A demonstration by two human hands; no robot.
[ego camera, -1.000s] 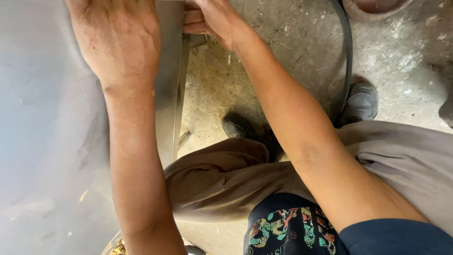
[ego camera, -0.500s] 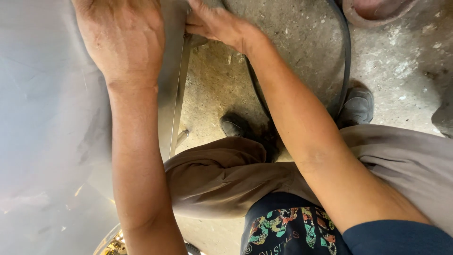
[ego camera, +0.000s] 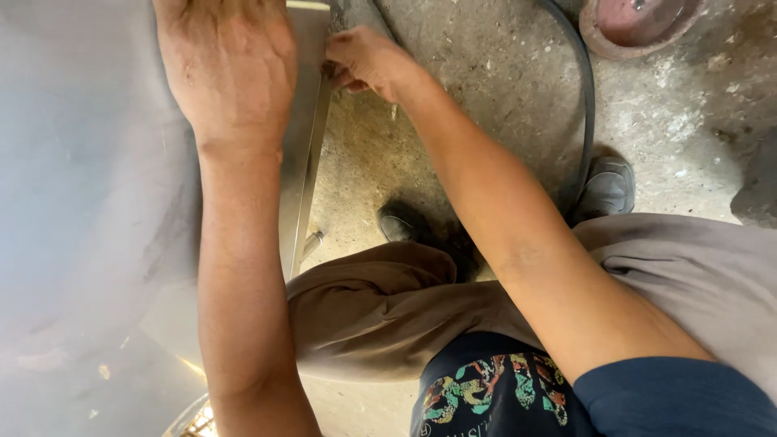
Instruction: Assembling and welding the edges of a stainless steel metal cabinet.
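A large grey sheet-metal panel fills the left of the head view, with a folded edge running down its right side. My left hand lies flat on the panel near its upper right corner, fingers cut off by the frame top. My right hand is at the folded edge near the top, fingers curled and pinching at the rim; what is between the fingertips is hidden.
A black hose curves over the concrete floor. A round reddish pan sits at the top right. My two shoes and bent knees in brown trousers are below.
My right hand slid slightly down along the panel's folded edge. My left hand stayed pressed on the panel. The view shifted a little.
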